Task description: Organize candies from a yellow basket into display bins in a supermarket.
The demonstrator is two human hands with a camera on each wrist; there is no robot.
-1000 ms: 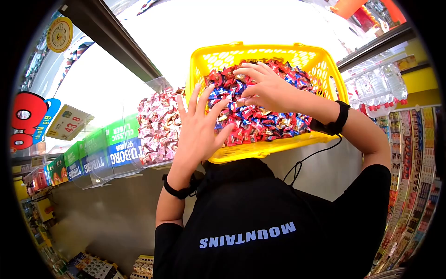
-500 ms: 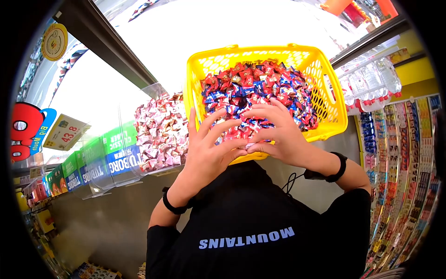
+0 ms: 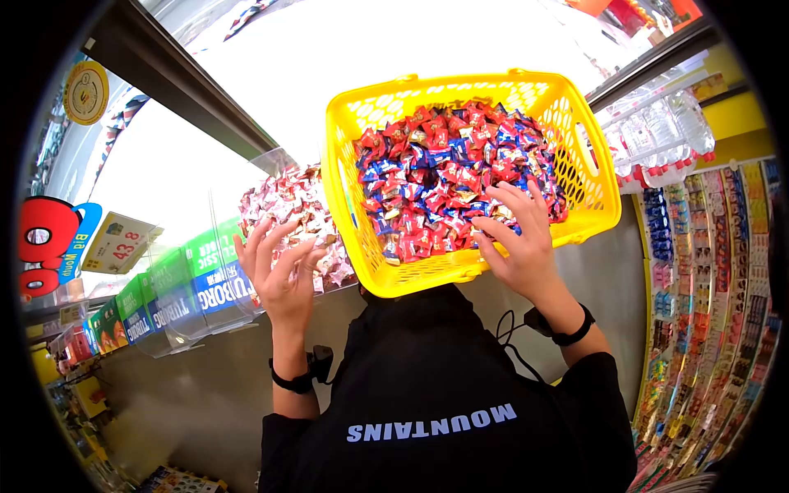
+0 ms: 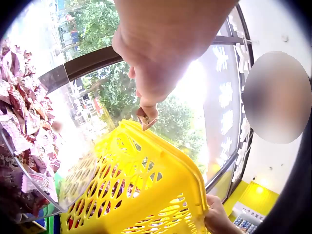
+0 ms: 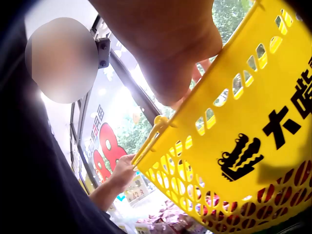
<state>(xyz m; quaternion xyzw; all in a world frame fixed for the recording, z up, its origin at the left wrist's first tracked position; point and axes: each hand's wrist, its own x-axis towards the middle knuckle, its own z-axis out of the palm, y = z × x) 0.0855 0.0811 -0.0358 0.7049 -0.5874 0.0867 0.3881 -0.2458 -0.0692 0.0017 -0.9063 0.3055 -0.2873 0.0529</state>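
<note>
A yellow plastic basket [image 3: 604, 205] holds a heap of red and blue wrapped candies [image 3: 440, 172]. To its left, a clear bin is piled with pink wrapped candies [image 4: 24, 102]. My left hand [image 3: 283, 283] is raised in front of the pink heap, left of the basket, fingers bent. In the left wrist view, its fingertips pinch a small brownish wrapped candy [image 4: 146, 118]. My right hand [image 3: 526, 259] reaches over the basket's near rim with fingers loosely spread, fingertips at the red and blue candies. The rim hides part of these fingers in the right wrist view.
Green and blue beer cartons [image 3: 218, 267] line the shelf at left, beside a price sign [image 3: 119, 242]. Bottles [image 3: 657, 144] stand at right above curved racks of small packets [image 3: 707, 312]. A bright window lies behind the basket.
My right hand first came back from mid-basket to meet my left hand over the near rim. Then they parted: the left moved left, the right went right over the candies.
</note>
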